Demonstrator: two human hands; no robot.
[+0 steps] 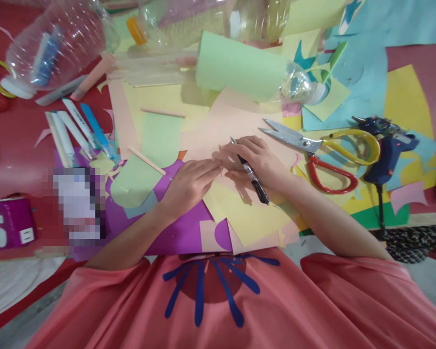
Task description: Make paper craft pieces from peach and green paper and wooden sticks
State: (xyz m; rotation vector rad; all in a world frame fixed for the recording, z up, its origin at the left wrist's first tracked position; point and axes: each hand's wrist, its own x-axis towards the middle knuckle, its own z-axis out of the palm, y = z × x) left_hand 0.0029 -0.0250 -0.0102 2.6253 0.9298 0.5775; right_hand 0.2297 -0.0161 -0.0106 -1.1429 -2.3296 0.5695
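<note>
In the head view, open scissors (307,144) and a glue gun (383,157) lie right of the hands; markers (80,123) lie left, and a green-wrapped bottle (240,68) beyond. Paper sheets cover much of the red table (10,174). The right hand (267,162) has its grip closed round a pen (253,178), slanting over peach paper (218,118), silver tip pointing forward-left. The left hand (191,186) lies with fingers together; I can't tell whether it grips anything.
</note>
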